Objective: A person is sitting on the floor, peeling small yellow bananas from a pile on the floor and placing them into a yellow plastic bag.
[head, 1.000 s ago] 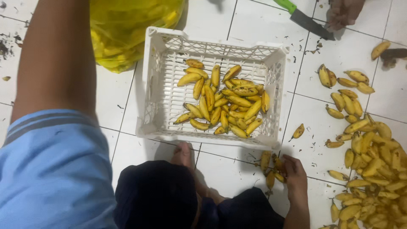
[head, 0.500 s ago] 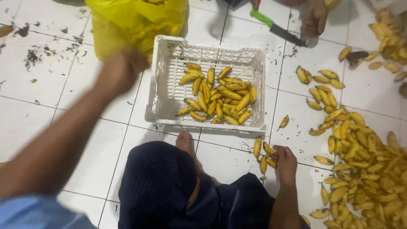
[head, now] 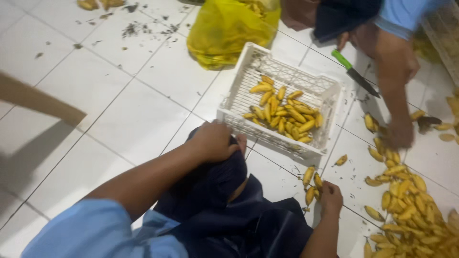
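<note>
Head view: left hand point(head: 215, 142) has been drawn back from the white slatted plastic crate point(head: 282, 100) onto a dark-clothed knee — grip closed; right hand point(head: 331, 195) grips small yellow bananas point(head: 311, 180) on the floor.

Yellow plastic bag point(head: 229, 28) behind white crate point(head: 239, 95); green-handled knife point(head: 356, 74) on tiled floor point(head: 119, 105).

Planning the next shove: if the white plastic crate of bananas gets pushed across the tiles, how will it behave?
The white crate would probably slide easily, since the tile floor looks smooth. Its lattice walls look thin, so they may flex. The small bananas lie loose and cover only part of the bottom, so they would likely shift.
</note>
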